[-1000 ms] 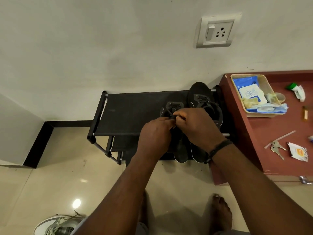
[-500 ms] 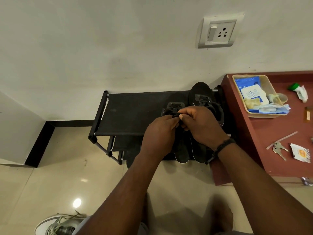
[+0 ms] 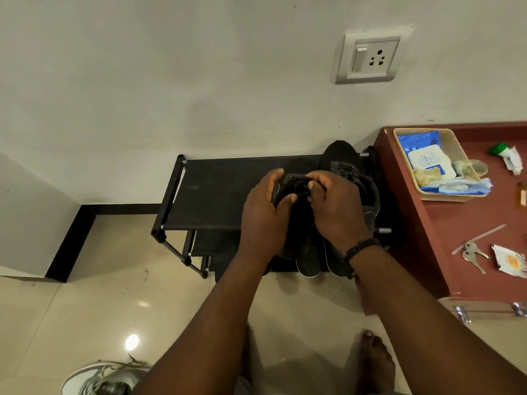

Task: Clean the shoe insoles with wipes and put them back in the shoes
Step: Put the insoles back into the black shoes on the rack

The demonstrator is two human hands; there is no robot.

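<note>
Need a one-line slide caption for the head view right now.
Both hands, left and right, hold a black shoe over the shoe rack; wipes tray sits on the red table.

A black fabric-topped shoe rack with metal tubes (image 3: 216,192) stands on the glossy beige tile floor (image 3: 85,309), bearing black lace-up shoes (image 3: 346,163) at its right end
</note>
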